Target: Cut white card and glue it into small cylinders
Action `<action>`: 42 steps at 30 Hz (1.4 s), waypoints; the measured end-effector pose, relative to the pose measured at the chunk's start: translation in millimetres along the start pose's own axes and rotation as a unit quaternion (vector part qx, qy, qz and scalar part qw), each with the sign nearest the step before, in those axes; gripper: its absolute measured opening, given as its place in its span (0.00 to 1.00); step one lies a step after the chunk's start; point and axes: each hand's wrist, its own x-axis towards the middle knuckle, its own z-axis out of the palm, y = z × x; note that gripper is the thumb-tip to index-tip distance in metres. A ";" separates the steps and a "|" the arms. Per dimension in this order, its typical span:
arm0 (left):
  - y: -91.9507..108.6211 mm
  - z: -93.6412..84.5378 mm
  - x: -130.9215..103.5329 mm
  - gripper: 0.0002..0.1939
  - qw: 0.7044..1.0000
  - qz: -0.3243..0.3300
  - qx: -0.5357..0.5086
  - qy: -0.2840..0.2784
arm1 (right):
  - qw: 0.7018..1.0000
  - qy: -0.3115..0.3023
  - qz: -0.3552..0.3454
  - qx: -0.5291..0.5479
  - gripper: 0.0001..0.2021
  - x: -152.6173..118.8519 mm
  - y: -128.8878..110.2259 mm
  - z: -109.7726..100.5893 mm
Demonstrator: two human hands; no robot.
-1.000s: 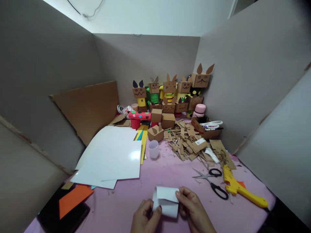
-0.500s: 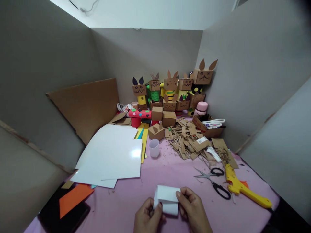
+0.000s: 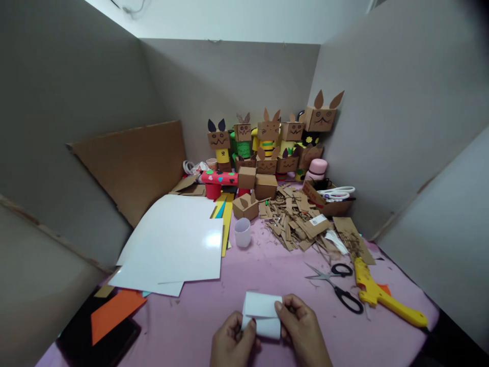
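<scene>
A small piece of white paper (image 3: 263, 305), folded over on itself, is held between both hands above the front of the table. My left hand (image 3: 234, 340) pinches its lower left corner, thumb on top. My right hand (image 3: 303, 326) grips the right side, with the thumb pressing on the upper flap near where the two edges meet. The fingers under the paper are partly hidden. To the right of my hands lie open scissors (image 3: 336, 285) with black handles.
Large white sheets (image 3: 171, 250) lie at left, near an orange paper (image 3: 116, 313) on a black object. A pale cup (image 3: 242, 233) stands mid-table. Cardboard scraps (image 3: 292, 216) and a yellow glue gun (image 3: 385, 298) are at right. Cardboard animal figures (image 3: 268, 131) line the back.
The upper flap of the paper now lies closer to the lower one, and the left end looks less open. My right thumb has shifted slightly left; the view has tilted a little.
</scene>
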 end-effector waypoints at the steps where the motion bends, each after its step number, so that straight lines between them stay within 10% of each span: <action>1: 0.3 -0.1 0.0 0.21 1.000 0.001 0.000 -0.002 | 1.000 -0.002 -0.001 0.001 0.23 0.0 0.2 0.0; 42: 2.9 2.1 -0.8 0.21 0.999 -0.018 -0.041 0.005 | 0.999 -0.006 -0.002 0.038 0.22 1.7 8.9 0.1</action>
